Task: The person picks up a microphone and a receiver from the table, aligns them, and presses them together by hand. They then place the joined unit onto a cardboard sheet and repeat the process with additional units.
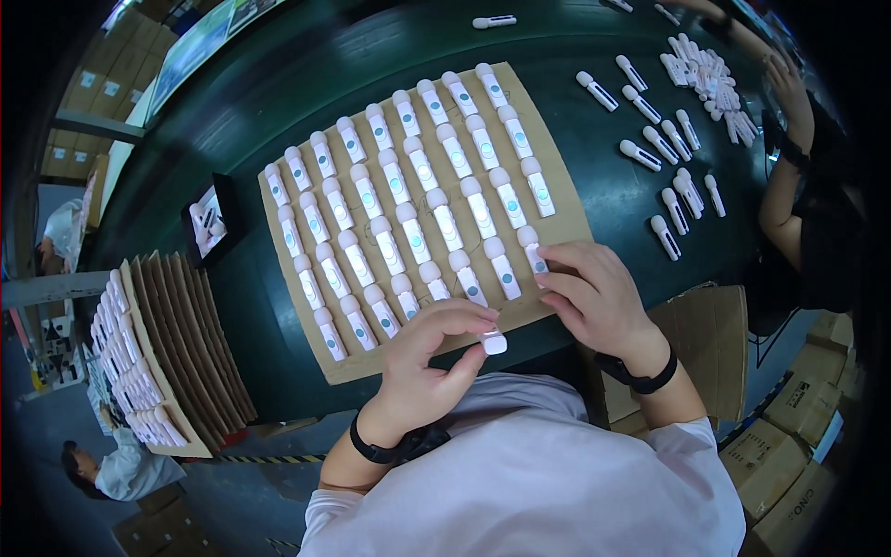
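Observation:
A white handheld device (494,343) with a smooth, rounded end is pinched between the thumb and fingers of my left hand (425,357), just off the near edge of a cardboard sheet (348,371). My right hand (599,292) has its fingers closed at the side of another such device (529,243), which lies at the sheet's right near corner. Slanting rows of the same devices (408,232) cover the sheet, each with a pale rounded head and most with a bluish round spot on the body. Both wrists wear dark bands.
A dark green table (594,176) carries the sheet. Loose devices (661,144) and a heap of them (710,79) lie at right, near another person's arm (787,102). Stacked cardboard sheets (181,343) stand at left beside a black-framed panel (212,223). Cartons (766,455) sit at lower right.

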The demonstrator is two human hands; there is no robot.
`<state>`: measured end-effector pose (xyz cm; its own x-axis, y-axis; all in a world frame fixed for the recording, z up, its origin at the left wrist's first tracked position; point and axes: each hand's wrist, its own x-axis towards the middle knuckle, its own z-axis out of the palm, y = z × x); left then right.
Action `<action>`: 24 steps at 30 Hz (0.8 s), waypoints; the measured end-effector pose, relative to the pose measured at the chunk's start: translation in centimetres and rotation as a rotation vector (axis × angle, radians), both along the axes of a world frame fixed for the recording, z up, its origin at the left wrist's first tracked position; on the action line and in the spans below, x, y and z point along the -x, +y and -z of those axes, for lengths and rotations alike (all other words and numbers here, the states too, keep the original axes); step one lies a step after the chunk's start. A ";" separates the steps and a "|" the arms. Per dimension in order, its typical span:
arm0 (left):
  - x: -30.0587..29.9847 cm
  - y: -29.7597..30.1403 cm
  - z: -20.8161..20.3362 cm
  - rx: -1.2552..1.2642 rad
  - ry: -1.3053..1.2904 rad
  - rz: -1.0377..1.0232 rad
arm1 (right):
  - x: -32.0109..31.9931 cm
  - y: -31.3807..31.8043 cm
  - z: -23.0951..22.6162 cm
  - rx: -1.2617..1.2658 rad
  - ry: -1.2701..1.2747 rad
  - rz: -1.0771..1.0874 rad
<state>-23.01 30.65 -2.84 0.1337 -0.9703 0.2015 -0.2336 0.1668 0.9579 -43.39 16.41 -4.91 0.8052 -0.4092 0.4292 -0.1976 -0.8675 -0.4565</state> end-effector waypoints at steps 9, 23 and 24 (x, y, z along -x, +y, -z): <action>2.6 -2.9 -0.3 0.183 -0.247 0.052 | -0.1 1.7 -1.9 -0.292 -0.298 -0.161; 3.5 -4.3 -0.1 0.192 -0.626 0.172 | 3.2 -0.4 0.2 0.054 -0.050 0.046; 3.5 -4.3 -0.1 0.188 -0.627 0.173 | 3.2 -0.3 0.1 0.047 -0.023 0.032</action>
